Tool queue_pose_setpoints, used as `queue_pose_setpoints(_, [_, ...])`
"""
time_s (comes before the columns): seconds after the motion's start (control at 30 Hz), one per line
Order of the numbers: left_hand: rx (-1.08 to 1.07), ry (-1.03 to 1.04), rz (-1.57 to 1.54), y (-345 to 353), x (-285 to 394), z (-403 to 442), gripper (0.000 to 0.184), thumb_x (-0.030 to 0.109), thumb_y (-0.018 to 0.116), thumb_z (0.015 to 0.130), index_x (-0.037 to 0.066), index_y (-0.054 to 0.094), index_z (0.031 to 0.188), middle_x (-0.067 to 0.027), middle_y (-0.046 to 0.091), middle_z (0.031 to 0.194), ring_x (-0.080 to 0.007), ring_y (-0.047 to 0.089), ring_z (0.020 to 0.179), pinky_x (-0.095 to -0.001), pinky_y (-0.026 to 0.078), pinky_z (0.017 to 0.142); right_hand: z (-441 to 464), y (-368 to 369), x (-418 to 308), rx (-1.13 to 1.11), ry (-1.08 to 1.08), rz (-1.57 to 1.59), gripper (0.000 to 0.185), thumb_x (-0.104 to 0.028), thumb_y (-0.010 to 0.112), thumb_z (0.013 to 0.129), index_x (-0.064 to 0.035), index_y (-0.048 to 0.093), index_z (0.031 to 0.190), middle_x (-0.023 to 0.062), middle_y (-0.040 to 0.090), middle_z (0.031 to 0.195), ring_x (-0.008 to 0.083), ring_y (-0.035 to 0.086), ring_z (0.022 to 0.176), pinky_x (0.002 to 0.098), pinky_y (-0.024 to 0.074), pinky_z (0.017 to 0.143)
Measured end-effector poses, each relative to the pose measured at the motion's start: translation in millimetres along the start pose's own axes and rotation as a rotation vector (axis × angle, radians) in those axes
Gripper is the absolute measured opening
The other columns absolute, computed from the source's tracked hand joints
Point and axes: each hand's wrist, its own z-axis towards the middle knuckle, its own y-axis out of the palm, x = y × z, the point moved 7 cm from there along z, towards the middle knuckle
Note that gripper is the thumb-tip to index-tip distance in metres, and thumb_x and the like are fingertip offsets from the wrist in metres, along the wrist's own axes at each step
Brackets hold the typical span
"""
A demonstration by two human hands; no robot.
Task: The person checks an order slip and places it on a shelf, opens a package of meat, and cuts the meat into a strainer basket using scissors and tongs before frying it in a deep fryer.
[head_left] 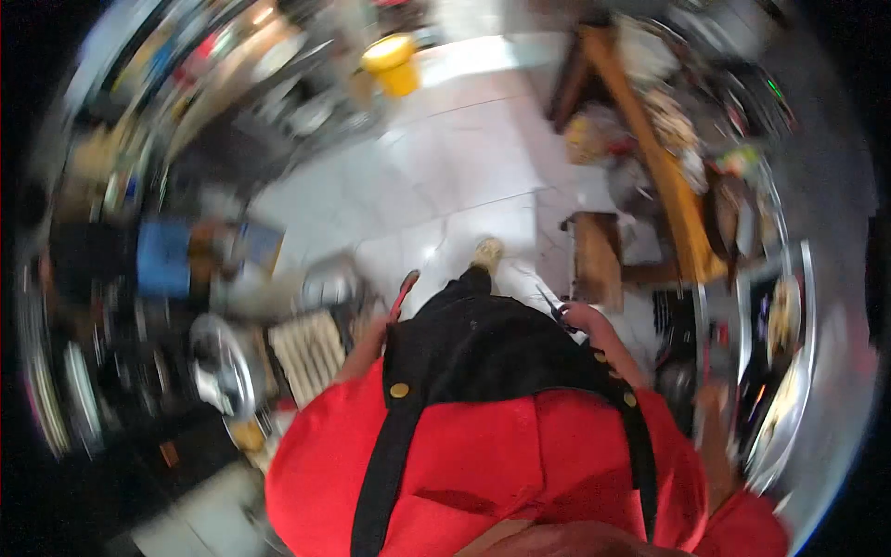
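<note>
My left hand (379, 325), blurred at the left edge of the black apron (501, 348), is closed around a thin red object (404, 292) that points forward. On the apron's other side, my right hand (587, 320) is wrapped round the dark handle of a pointed metal tool (546, 297), which looks like a knife. Its tip points forward and left over the pale floor. One shoe (488, 252) shows beyond the apron.
Pale floor tiles (445, 186) stretch ahead to a yellow bucket (394, 65). A wooden table (650, 148) and a wooden stool (596, 255) stand on the right. A metal basin (223, 362) and ribbed tray (308, 355) are on the left. A blurred arm (713, 432) shows lower right.
</note>
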Motion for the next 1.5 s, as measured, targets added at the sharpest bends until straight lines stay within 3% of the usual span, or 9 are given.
queue_pose_setpoints(0.03, [0.014, 0.056, 0.126, -17, 38, 26, 0.07, 0.06, 0.036, 0.086, -0.006, 0.058, 0.089, -0.0272, 0.06, 0.084, -0.0397, 0.058, 0.078, -0.0488, 0.045, 0.067, -7, 5, 17, 0.026, 0.025, -0.137, 0.036, -0.013, 0.061, 0.071, 0.0, 0.059, 0.105, 0.0096, 0.065, 0.085, 0.0212, 0.062, 0.072, 0.0367, 0.0493, 0.061])
queue_pose_setpoints(0.27, [0.263, 0.658, 0.637, -81, 381, 126, 0.06, 0.047, 0.031, 0.093, -0.007, 0.057, 0.088, -0.0313, 0.058, 0.088, -0.0465, 0.056, 0.088, -0.053, 0.043, 0.076, -91, 0, 114, 0.506, 0.643, 0.57, 0.023, -0.016, 0.059, 0.073, -0.0044, 0.059, 0.093, 0.0074, 0.062, 0.078, 0.0208, 0.06, 0.07, 0.0355, 0.0476, 0.061])
queue_pose_setpoints(0.53, [0.442, 1.587, 0.28, -84, 795, -93, 0.031, 0.03, 0.048, 0.091, -0.001, 0.051, 0.093, -0.0257, 0.057, 0.082, -0.0434, 0.054, 0.079, -0.047, 0.042, 0.067, -294, -28, 272, 1.23, 1.173, 0.611, 0.012, -0.021, 0.056, 0.075, -0.0096, 0.058, 0.079, 0.0049, 0.059, 0.069, 0.0204, 0.057, 0.068, 0.0341, 0.0455, 0.06])
queue_pose_setpoints(0.7, [0.423, 1.787, 0.556, -25, 950, -187, 0.032, 0.031, 0.05, 0.089, 0.0, 0.052, 0.094, -0.023, 0.059, 0.088, -0.0416, 0.056, 0.082, -0.0474, 0.043, 0.07, -428, -70, 370, 1.418, 1.334, 0.16, 0.013, -0.024, 0.055, 0.077, -0.0128, 0.057, 0.071, 0.0033, 0.057, 0.064, 0.0202, 0.056, 0.066, 0.0332, 0.0443, 0.06])
queue_pose_setpoints(0.8, [0.473, 1.779, 0.861, 25, 1007, -247, 0.031, 0.03, 0.055, 0.086, 0.0, 0.054, 0.095, -0.0204, 0.061, 0.091, -0.0392, 0.058, 0.085, -0.0467, 0.045, 0.073, -443, -114, 408, 1.057, 1.365, -0.795, 0.016, -0.025, 0.054, 0.077, -0.0147, 0.057, 0.065, 0.0024, 0.056, 0.061, 0.02, 0.055, 0.066, 0.0327, 0.0435, 0.06])
queue_pose_setpoints(0.9, [0.463, 1.815, 1.162, 81, 1060, -267, 0.032, 0.029, 0.058, 0.083, 0.0, 0.056, 0.095, -0.0196, 0.062, 0.09, -0.0369, 0.06, 0.084, -0.0457, 0.047, 0.072, -414, -144, 375, 0.84, 1.387, -0.843, 0.019, -0.026, 0.051, 0.082, -0.0107, 0.053, 0.07, 0.0028, 0.054, 0.059, 0.0222, 0.055, 0.06, 0.0355, 0.0442, 0.058])
queue_pose_setpoints(0.97, [0.475, 1.886, 1.263, 116, 1097, -263, 0.03, 0.028, 0.06, 0.081, 0.001, 0.058, 0.094, -0.0188, 0.063, 0.088, -0.0358, 0.061, 0.083, -0.0454, 0.048, 0.072, -413, -165, 383, 1.396, 0.971, 0.0, 0.017, -0.025, 0.052, 0.081, -0.0082, 0.054, 0.077, 0.0051, 0.056, 0.069, 0.0234, 0.057, 0.065, 0.0343, 0.0453, 0.063])
queue_pose_setpoints(1.03, [0.546, 1.901, 1.434, 149, 1124, -266, 0.027, 0.026, 0.065, 0.077, 0.001, 0.063, 0.088, -0.0171, 0.065, 0.085, -0.0329, 0.063, 0.082, -0.0438, 0.05, 0.071, -413, -195, 392, 1.628, 0.893, 0.368, 0.017, -0.025, 0.053, 0.081, -0.0079, 0.054, 0.08, 0.0052, 0.056, 0.071, 0.023, 0.057, 0.067, 0.034, 0.0453, 0.064])
queue_pose_setpoints(1.5, [0.448, 1.963, 1.843, 234, 1206, -260, 0.022, 0.024, 0.068, 0.074, 0.003, 0.068, 0.083, -0.0144, 0.066, 0.087, -0.0303, 0.065, 0.082, -0.0409, 0.053, 0.069, -378, -295, 342, 1.709, 1.039, 0.75, 0.024, -0.025, 0.056, 0.08, -0.006, 0.055, 0.096, 0.0062, 0.059, 0.085, 0.02, 0.056, 0.081, 0.0316, 0.0456, 0.071])
